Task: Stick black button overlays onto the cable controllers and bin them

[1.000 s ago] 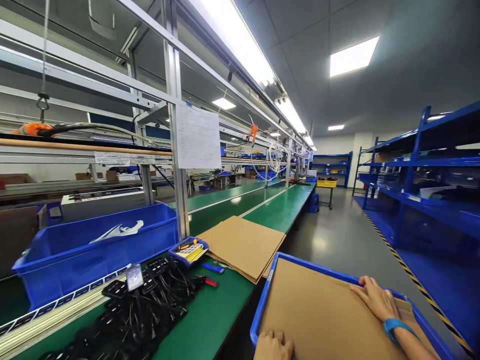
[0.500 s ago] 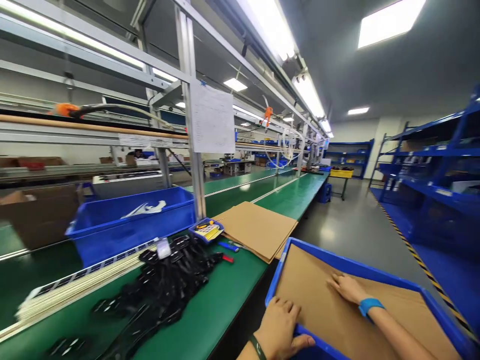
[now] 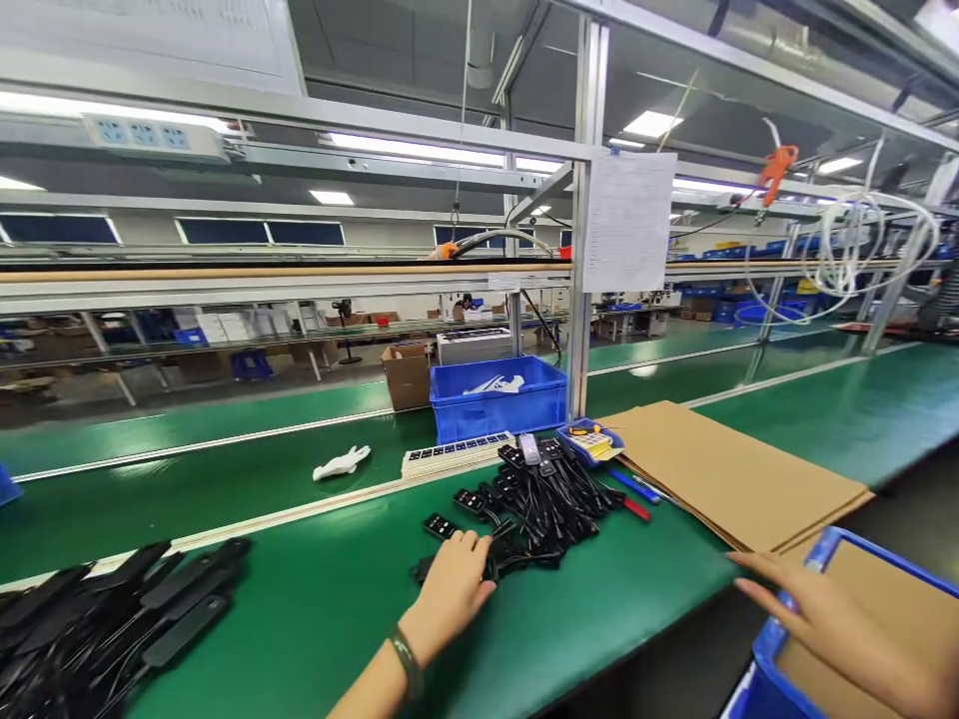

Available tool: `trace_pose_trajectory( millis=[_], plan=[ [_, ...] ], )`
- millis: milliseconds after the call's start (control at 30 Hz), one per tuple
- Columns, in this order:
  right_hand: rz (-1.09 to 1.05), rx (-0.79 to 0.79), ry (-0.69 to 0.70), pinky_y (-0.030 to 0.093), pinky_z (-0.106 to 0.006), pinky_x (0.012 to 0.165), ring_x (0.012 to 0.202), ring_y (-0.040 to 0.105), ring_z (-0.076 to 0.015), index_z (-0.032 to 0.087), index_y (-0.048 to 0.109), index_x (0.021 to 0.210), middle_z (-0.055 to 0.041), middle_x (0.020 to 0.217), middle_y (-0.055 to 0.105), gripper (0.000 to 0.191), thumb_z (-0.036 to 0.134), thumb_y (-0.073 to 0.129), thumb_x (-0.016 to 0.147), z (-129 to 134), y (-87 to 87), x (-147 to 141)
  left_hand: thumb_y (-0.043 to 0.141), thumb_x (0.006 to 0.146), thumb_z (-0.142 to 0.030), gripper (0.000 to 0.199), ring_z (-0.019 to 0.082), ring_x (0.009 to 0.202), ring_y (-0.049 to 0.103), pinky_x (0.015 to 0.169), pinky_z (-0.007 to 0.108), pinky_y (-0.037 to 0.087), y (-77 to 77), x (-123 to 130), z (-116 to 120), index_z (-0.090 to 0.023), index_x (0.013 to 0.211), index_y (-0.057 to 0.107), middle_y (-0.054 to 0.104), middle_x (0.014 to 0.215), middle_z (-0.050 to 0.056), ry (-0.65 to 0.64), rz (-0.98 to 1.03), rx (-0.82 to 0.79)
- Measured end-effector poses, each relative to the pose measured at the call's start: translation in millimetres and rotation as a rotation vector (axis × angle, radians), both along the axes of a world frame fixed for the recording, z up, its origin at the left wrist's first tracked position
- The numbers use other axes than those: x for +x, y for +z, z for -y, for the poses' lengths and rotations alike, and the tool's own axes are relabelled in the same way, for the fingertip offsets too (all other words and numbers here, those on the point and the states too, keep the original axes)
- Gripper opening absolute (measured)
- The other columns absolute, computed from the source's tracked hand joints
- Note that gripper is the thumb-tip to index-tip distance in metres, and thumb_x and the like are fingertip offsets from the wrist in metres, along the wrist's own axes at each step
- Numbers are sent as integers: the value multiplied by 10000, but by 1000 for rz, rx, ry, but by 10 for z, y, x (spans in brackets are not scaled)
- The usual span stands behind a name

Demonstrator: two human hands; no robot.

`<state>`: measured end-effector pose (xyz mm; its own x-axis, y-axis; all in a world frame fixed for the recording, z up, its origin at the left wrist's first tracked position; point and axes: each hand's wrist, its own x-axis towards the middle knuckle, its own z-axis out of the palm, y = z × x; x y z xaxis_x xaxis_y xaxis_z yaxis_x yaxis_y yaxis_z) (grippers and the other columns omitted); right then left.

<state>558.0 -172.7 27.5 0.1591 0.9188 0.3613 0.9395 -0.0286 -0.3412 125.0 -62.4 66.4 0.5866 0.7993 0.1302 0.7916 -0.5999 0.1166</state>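
- The left hand (image 3: 453, 587) is over the near left edge of the black cord pile (image 3: 535, 514), fingers bent down onto a black piece there; whether it grips that piece, I cannot tell.
- The pile lies on the green counter (image 3: 322, 609), between the left hand and the cardboard sheets (image 3: 741, 469), with small black boxes (image 3: 441, 525) along its left side.
- The right hand (image 3: 831, 609) is open, fingers straight and thumb apart, over the left part of the blue tray (image 3: 765, 639); whether it touches, I cannot tell.
- Brown card (image 3: 895, 584) lies in the tray.
- A red handle (image 3: 636, 509) and a blue cutter (image 3: 635, 486) lie just right of the pile.
- A white glove (image 3: 343, 463) lies farther back, left of the pile.
- A second black pile (image 3: 180, 619) lies well apart, at the far left.
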Motion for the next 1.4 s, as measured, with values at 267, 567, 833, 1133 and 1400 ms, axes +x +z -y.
trace_pose_trajectory(
  millis=[267, 567, 833, 1133, 1400],
  plan=[
    [-29, -74, 600, 470, -265, 806, 902, 607, -169, 211, 649, 1033, -41, 979, 661, 297, 189, 374, 924, -851, 387, -2267, 553, 746, -111, 239, 223, 909, 505, 813, 348, 395, -174, -521, 90, -188, 971, 527, 583, 1011, 47, -1, 58, -75],
    [256, -100, 629, 403, -363, 816, 917, 570, -257, 152, 642, 856, -73, 926, 631, 97, 84, 622, 790, -1439, 64, -3293, 704, 590, -105, 241, 205, 1018, 497, 857, 291, 386, -238, -1023, -262, -175, 764, 554, 545, 1127, 32, 113, 446, -260],
    [137, -196, 609, 396, -262, 679, 773, 615, -183, 184, 647, 821, -25, 844, 653, 175, 82, 511, 860, -1203, 67, -3320, 758, 575, -136, 591, 182, 1005, 510, 866, 263, 408, -343, -1151, -267, -251, 1111, 538, 556, 1122, 5, -31, 547, -327],
    [146, -198, 496, 428, -294, 720, 850, 611, -226, 169, 624, 862, -75, 909, 642, 145, 90, 505, 835, -1487, 7, -3371, 784, 580, -218, 421, 225, 1096, 479, 940, 322, 391, -376, -1196, -304, -235, 960, 603, 511, 1184, 45, -17, 499, -331],
    [28, -216, 683, 430, -206, 652, 719, 597, -132, 216, 545, 848, 40, 746, 624, 279, -16, 498, 701, -1432, 12, -3267, 785, 569, -454, 613, 355, 1391, 29, 1054, 451, 275, -503, -1174, -378, -166, 994, 451, 43, 1501, 204, -85, 528, -363]
  ],
)
